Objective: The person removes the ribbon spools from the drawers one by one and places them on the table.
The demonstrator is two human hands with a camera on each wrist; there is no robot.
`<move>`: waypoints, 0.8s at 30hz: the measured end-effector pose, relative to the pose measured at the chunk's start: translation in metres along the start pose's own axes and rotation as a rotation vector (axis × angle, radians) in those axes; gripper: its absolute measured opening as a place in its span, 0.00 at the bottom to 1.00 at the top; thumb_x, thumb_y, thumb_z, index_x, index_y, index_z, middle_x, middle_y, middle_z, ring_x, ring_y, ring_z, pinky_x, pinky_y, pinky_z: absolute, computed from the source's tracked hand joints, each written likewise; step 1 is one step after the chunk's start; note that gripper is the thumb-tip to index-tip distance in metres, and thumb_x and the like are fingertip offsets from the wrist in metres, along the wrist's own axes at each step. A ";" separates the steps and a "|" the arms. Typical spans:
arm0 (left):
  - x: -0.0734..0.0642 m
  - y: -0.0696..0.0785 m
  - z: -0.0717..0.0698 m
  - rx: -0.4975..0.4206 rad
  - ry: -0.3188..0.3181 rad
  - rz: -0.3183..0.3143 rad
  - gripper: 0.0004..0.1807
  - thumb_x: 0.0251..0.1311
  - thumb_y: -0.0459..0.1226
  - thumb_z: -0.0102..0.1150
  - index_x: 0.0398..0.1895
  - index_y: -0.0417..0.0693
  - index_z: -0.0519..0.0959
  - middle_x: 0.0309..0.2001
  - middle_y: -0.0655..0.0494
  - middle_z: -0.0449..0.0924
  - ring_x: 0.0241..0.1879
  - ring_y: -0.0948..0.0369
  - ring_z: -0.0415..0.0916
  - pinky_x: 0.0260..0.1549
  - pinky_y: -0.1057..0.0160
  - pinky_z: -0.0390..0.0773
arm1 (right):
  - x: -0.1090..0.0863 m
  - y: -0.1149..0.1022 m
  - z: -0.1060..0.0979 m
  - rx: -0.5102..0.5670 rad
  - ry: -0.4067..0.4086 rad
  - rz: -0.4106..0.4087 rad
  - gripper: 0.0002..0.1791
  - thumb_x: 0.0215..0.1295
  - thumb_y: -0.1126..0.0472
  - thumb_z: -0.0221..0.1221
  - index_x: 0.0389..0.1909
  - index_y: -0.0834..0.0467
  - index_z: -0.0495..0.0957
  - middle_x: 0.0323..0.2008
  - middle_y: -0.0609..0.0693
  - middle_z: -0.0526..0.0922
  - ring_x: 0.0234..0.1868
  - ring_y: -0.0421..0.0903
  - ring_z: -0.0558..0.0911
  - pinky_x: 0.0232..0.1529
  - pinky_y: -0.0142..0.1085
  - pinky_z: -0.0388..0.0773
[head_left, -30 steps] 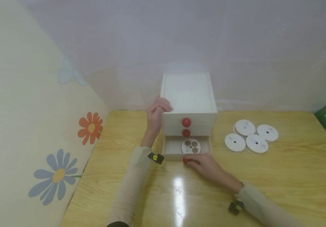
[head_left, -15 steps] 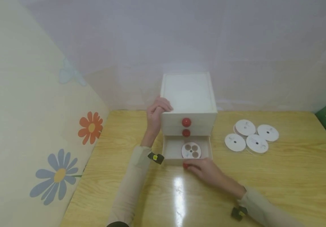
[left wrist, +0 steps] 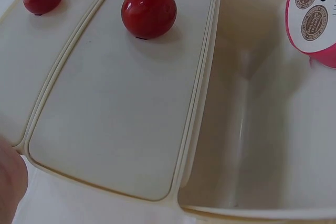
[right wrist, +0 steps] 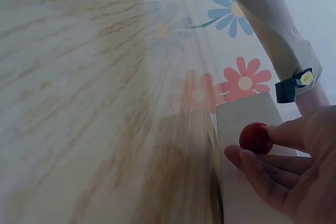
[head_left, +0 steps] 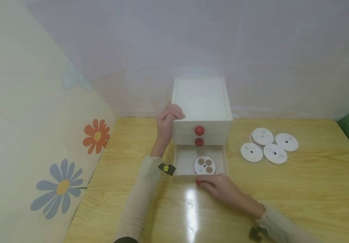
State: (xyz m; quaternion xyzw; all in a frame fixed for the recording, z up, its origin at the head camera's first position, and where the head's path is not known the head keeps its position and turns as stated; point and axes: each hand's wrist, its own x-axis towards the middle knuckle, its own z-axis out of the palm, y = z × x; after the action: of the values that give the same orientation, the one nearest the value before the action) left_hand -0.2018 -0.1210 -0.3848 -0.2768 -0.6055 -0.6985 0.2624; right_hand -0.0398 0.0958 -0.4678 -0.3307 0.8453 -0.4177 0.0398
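Observation:
A white cabinet (head_left: 201,98) with three drawers stands at the back of the table. My left hand (head_left: 167,120) grips its left front edge, fingertips lying on the top. The bottom drawer (head_left: 181,158) is pulled out, and inside it lies a ribbon spool (head_left: 204,165) with a white face and brown spots. In the left wrist view this spool (left wrist: 317,19) shows a pink edge. My right hand (head_left: 223,189) pinches the bottom drawer's red knob (right wrist: 255,138) between thumb and fingers. Two more red knobs (left wrist: 149,12) mark the upper drawers, which sit closed.
Several white-faced ribbon spools (head_left: 275,154) lie grouped on the wooden table (head_left: 308,199), right of the cabinet. A wall with painted flowers (head_left: 63,186) borders the left side, and a pale sheet (head_left: 150,50) hangs behind.
My right hand has drawn the bottom drawer farther out toward me, and the spool inside has come along with it. The left hand has stayed on the cabinet.

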 end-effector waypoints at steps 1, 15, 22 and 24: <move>0.000 0.000 0.000 -0.001 0.001 0.001 0.12 0.55 0.27 0.43 0.18 0.27 0.72 0.28 0.71 0.82 0.42 0.63 0.77 0.75 0.36 0.48 | 0.000 -0.001 0.000 0.003 -0.001 0.003 0.13 0.70 0.65 0.63 0.52 0.61 0.85 0.46 0.51 0.90 0.44 0.40 0.88 0.47 0.35 0.85; -0.001 -0.002 -0.001 -0.016 0.003 0.003 0.13 0.56 0.27 0.43 0.18 0.27 0.73 0.29 0.70 0.82 0.42 0.62 0.77 0.75 0.50 0.54 | -0.007 -0.001 0.003 0.016 0.009 0.017 0.11 0.69 0.63 0.64 0.49 0.60 0.87 0.43 0.50 0.90 0.40 0.36 0.87 0.44 0.34 0.85; -0.001 -0.003 -0.001 -0.024 0.006 0.023 0.13 0.56 0.27 0.43 0.18 0.27 0.73 0.29 0.70 0.82 0.42 0.61 0.77 0.74 0.49 0.55 | -0.008 -0.005 0.001 0.054 -0.009 0.060 0.12 0.70 0.60 0.64 0.49 0.60 0.87 0.42 0.52 0.90 0.31 0.33 0.84 0.35 0.30 0.83; -0.001 -0.004 -0.001 -0.031 0.006 0.028 0.13 0.56 0.26 0.43 0.18 0.27 0.73 0.29 0.69 0.83 0.42 0.61 0.78 0.74 0.49 0.55 | -0.008 -0.007 0.000 0.066 -0.018 0.083 0.12 0.70 0.60 0.64 0.49 0.60 0.87 0.41 0.52 0.90 0.26 0.31 0.81 0.31 0.28 0.81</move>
State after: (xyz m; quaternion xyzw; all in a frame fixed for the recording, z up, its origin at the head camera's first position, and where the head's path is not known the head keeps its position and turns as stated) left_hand -0.2043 -0.1217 -0.3882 -0.2870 -0.5900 -0.7048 0.2697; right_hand -0.0303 0.0974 -0.4647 -0.2975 0.8437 -0.4405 0.0757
